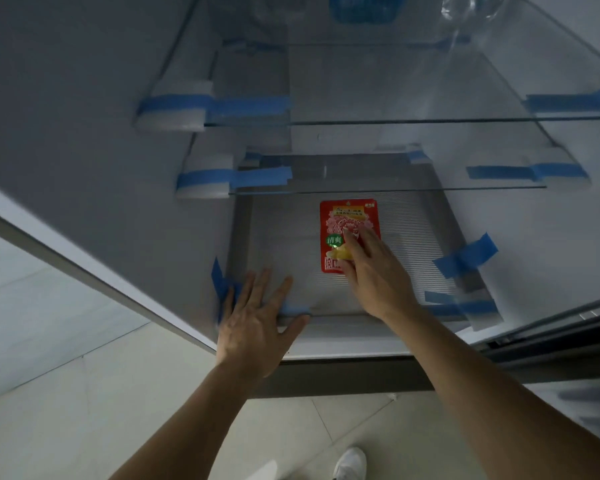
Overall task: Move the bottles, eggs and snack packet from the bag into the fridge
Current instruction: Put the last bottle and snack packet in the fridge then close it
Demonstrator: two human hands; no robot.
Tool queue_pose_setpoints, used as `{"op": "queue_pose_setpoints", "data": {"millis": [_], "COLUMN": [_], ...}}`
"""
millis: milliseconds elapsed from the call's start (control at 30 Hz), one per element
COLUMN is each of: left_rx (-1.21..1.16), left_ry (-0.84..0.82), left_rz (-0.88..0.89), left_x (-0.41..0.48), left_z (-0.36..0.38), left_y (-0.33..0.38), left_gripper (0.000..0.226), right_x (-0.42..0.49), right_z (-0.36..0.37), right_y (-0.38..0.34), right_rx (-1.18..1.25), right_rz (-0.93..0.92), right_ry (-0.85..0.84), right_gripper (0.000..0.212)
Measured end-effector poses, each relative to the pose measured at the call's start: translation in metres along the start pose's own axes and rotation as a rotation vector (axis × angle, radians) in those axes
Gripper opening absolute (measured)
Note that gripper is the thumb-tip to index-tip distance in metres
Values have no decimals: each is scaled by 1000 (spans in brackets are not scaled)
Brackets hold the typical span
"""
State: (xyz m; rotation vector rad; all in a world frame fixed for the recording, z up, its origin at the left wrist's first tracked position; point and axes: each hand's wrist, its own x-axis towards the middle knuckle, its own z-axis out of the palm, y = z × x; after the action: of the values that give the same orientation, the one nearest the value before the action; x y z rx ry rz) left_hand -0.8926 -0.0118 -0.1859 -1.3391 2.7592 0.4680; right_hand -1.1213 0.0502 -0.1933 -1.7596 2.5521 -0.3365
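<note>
A red snack packet [343, 223] lies flat on the ribbed lowest shelf [281, 237] inside the open fridge. My right hand [374, 275] rests on the packet's lower right part, fingers spread over it and covering that corner. My left hand [253, 320] lies flat with fingers apart on the shelf's front left edge, holding nothing. No bottles, eggs or bag are in view.
Two glass shelves [395, 121] [378, 189] sit above the lowest one, held by white foam blocks [174, 109] and blue tape [465, 258]. The fridge's left wall [84, 133] is close. Pale floor tiles and a white shoe [350, 462] are below.
</note>
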Motion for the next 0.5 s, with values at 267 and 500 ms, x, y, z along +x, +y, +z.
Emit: {"op": "queue_pose_setpoints", "data": {"millis": [267,500], "left_rx": [16,-13], "left_ry": [-5,-112], "left_rz": [1,22], "left_x": [0,3], "left_z": [0,-12], "left_y": [-1,-3], "left_gripper": [98,86], "right_x": [33,17], "right_z": [-1,-22], "right_y": [4,-5], "right_rx": [11,20], "right_rz": [22,-6], "right_ry": [-41,22], "right_gripper": [62,56]}}
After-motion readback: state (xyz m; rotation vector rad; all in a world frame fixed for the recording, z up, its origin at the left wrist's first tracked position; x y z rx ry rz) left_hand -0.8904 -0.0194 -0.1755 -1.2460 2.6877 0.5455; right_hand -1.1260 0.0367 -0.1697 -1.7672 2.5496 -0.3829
